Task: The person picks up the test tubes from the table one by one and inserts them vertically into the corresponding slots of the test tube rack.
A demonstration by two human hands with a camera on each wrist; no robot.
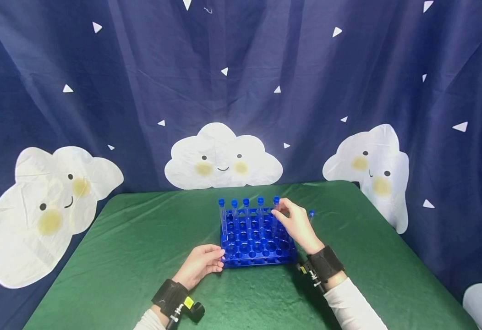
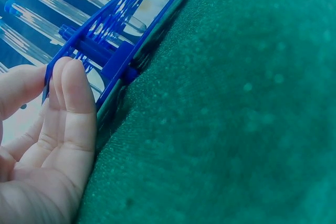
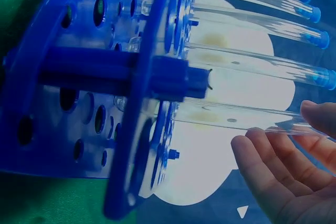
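At the middle of the green table (image 1: pixel 142 238) stands a blue rack (image 1: pixel 257 243) of round holes, and along its far row five clear tubes with blue caps stand upright. The rightmost tube (image 1: pixel 276 208) is under the right hand (image 1: pixel 296 227), whose fingertips close round its upper part near the cap; the wrist view shows those fingers (image 3: pixel 273 161) loosely curved beside the glass with the thumb on the other side, so the grip looks light and I judge the tube is just being seated or just being lifted, which of the two I cannot tell. One more tube (image 1: pixel 311 214) shows only its cap behind the right hand, just beside the rack's right edge; whether it lies on the cloth or stands, the pictures do not show. By my reading the far row is about filled and the nearer rows of holes remain open.

The left hand (image 1: pixel 201 266) rests with fairly straight fingers (image 2: pixel 68 93) against the rack's near left corner, steadying it and holding nothing.

Behind the table hangs a dark blue curtain (image 1: pixel 241 68) printed with white clouds. Nothing stands between the hands and the rack
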